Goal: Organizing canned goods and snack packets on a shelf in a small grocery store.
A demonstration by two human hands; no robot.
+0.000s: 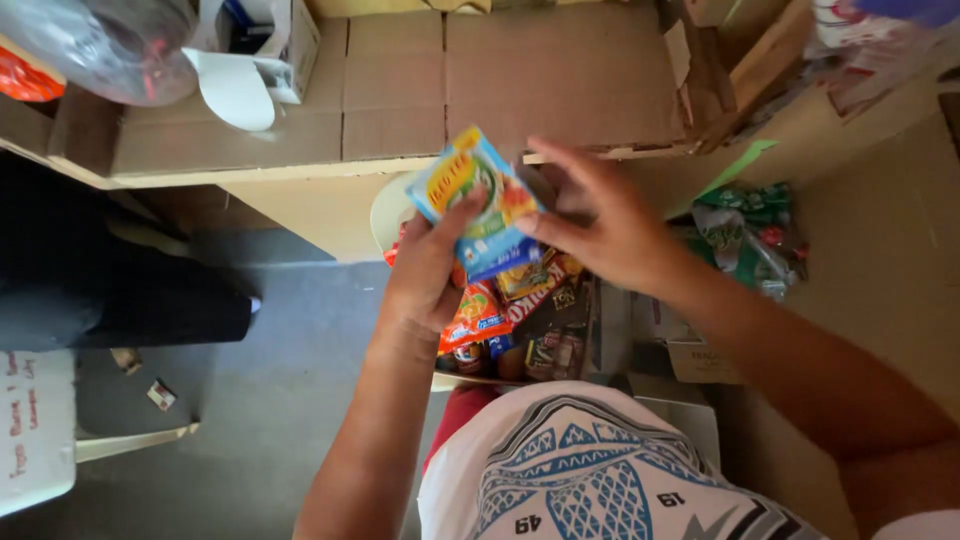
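Note:
I hold a small blue, yellow and green snack packet (477,200) up between both hands. My left hand (425,275) grips its lower left edge with thumb and fingers. My right hand (600,225) pinches its right side, fingers spread above. Directly below the packet sits an open box (590,345) filled with several more colourful packets (510,310), orange, red and dark ones.
A flattened cardboard sheet (400,90) covers the table beyond. A clear plastic bag (110,45) and a white box (275,40) lie at upper left. A green-printed plastic bag (750,235) rests at right, small cardboard boxes (680,360) by my lap, grey floor (260,400) left.

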